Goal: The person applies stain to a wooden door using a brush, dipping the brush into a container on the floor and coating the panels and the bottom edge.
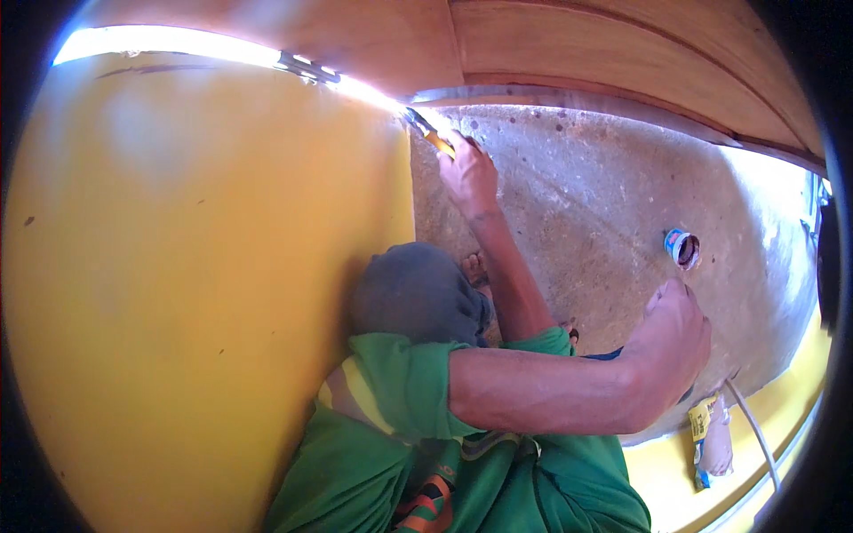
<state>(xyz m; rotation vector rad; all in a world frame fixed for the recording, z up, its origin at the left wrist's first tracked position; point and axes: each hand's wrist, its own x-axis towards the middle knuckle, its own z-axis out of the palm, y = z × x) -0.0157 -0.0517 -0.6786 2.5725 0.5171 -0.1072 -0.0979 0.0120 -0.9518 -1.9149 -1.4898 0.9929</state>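
My right hand grips the yellow handle of a paintbrush. The brush's dark end points into the bright gap between the yellow wall and the brown wooden door. My left arm crosses in front of my body to the right, and the left hand there is closed with its fingers curled in. Whatever it may hold is hidden. Just beyond this hand, a small open tin with a blue and white side and dark brown insides rests tilted in view on the grey floor.
A crumpled yellow and clear packet lies at the lower right, beside a thin stick. A metal hinge spans the bright gap. My bent knee is close to the yellow wall, with my toes on the stained concrete floor.
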